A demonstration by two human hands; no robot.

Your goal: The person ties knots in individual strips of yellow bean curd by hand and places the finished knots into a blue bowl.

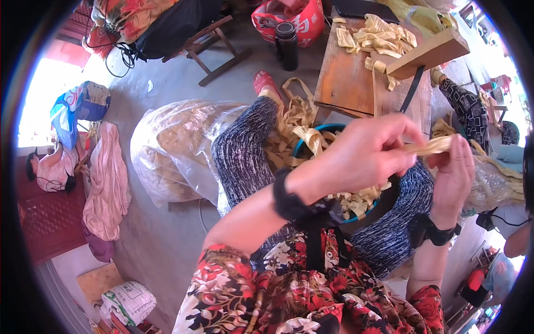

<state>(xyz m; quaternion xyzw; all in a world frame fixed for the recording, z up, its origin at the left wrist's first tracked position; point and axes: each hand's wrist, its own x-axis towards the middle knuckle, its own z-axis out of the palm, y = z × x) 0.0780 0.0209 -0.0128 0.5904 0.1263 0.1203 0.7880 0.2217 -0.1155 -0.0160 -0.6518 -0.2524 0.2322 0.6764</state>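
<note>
My left hand [378, 153] is closed on one end of a pale yellow flat strip [431, 146], its fingers curled and slightly blurred. My right hand [450, 172] pinches the strip at the right, fingers pressed around it. Beneath my hands, between my knees, a teal-rimmed tub [305, 140] holds more pale strips [356, 201], and loose lengths [295, 111] trail beside it. Just beyond stands a wooden bench [342, 80] with heaped cut strips [384, 34], an upright wooden block [428, 51] and a dark blade-like bar [413, 90]. My left hand hides part of the tub.
A clear plastic sack [172, 145] of strips lies left of my leg. Ahead are a black flask [286, 47], a red bag [270, 22] and a folding stool [203, 61]. A co-worker's patterned leg [464, 108] is at right. Cloths [103, 178] hang at left.
</note>
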